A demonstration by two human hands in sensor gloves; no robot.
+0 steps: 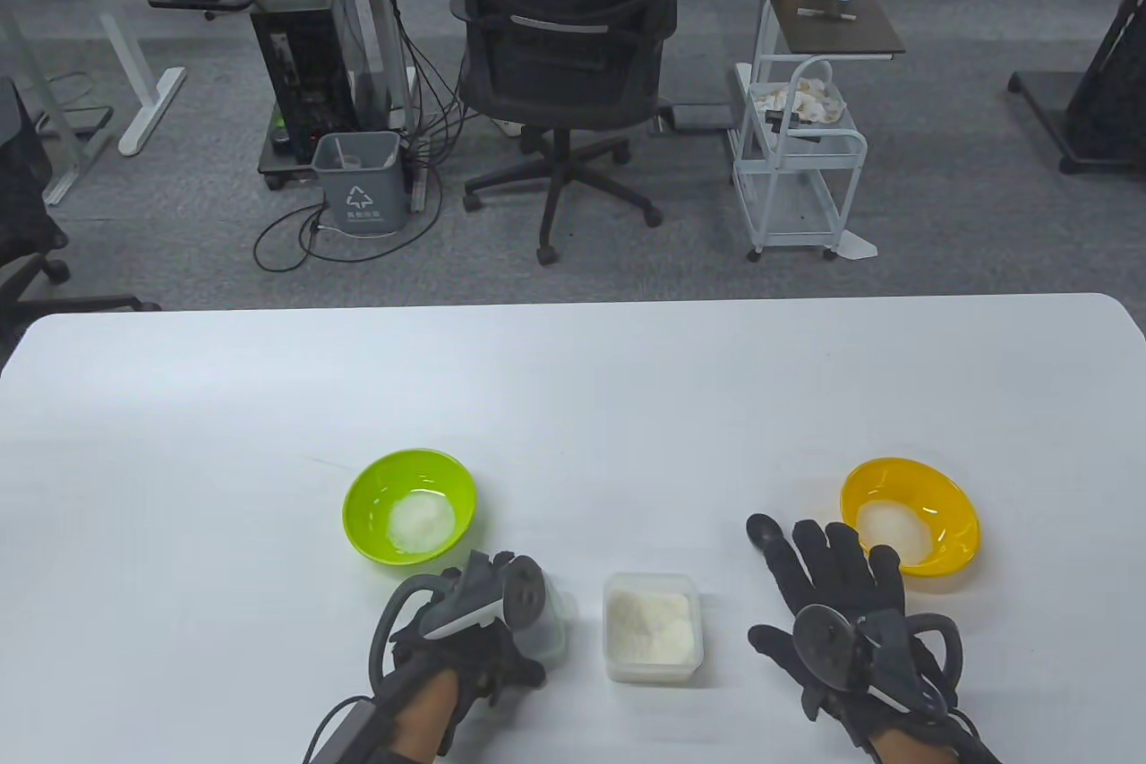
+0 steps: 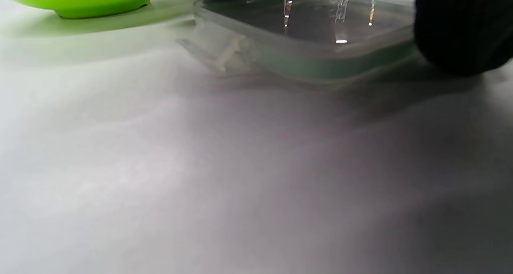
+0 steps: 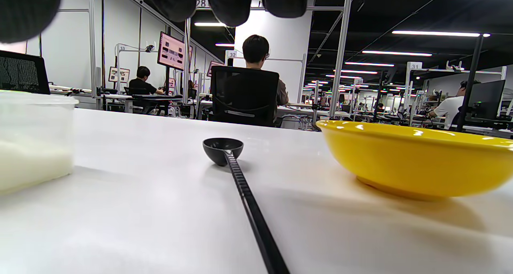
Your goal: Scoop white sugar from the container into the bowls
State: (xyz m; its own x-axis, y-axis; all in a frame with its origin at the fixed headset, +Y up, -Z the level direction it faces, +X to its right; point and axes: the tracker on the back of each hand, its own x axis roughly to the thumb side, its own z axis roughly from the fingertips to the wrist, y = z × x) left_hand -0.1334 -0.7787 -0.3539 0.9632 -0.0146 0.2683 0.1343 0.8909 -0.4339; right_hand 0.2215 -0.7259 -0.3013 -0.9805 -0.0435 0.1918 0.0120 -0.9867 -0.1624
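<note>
A clear square container [image 1: 651, 625] of white sugar sits at the table's front middle, with no lid on it. A green bowl [image 1: 409, 506] to its left and a yellow bowl [image 1: 909, 515] to its right each hold a heap of sugar. My left hand [image 1: 501, 621] rests over the clear lid [image 1: 557, 621], which lies flat on the table left of the container. In the left wrist view, the fingertips and thumb [image 2: 461, 29] hold the lid [image 2: 304, 37] at its edges. A black spoon [image 1: 764, 531] lies empty on the table. My right hand [image 1: 828, 567] is spread flat over its handle [image 3: 248, 193], not gripping it.
The far half of the white table [image 1: 573, 388] is bare. An office chair [image 1: 564, 56], a bin and a cart stand on the floor beyond the far edge.
</note>
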